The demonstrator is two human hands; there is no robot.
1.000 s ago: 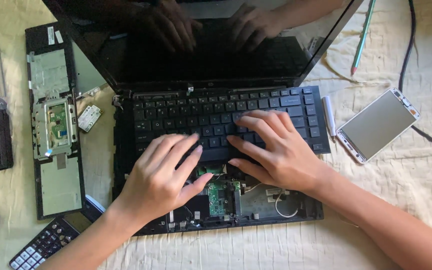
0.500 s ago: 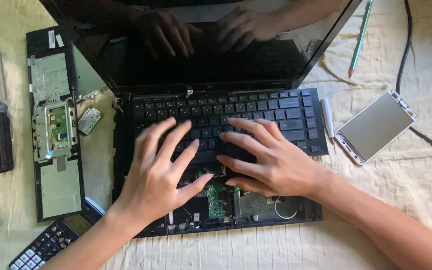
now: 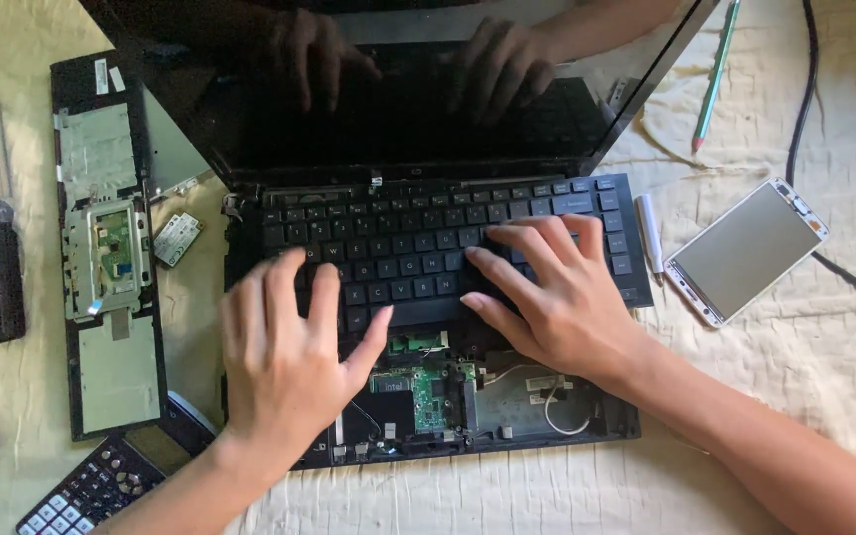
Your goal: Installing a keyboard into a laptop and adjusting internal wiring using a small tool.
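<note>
An open black laptop lies on a cream cloth, its palm rest off so the green circuit board shows below the keyboard. My left hand rests flat on the keyboard's left half, fingers spread, thumb near the lower key row. My right hand lies flat on the keyboard's right half, fingers pointing left and up. Neither hand holds anything. Both hands are mirrored in the dark screen.
The removed palm-rest panel lies left of the laptop, a small card beside it. A calculator sits at the lower left, a phone and white pen to the right, a green pencil and black cable beyond.
Both hands slid up from the keyboard's lower edge and the exposed board area onto the keys and flattened out, the fingers spreading wider.
</note>
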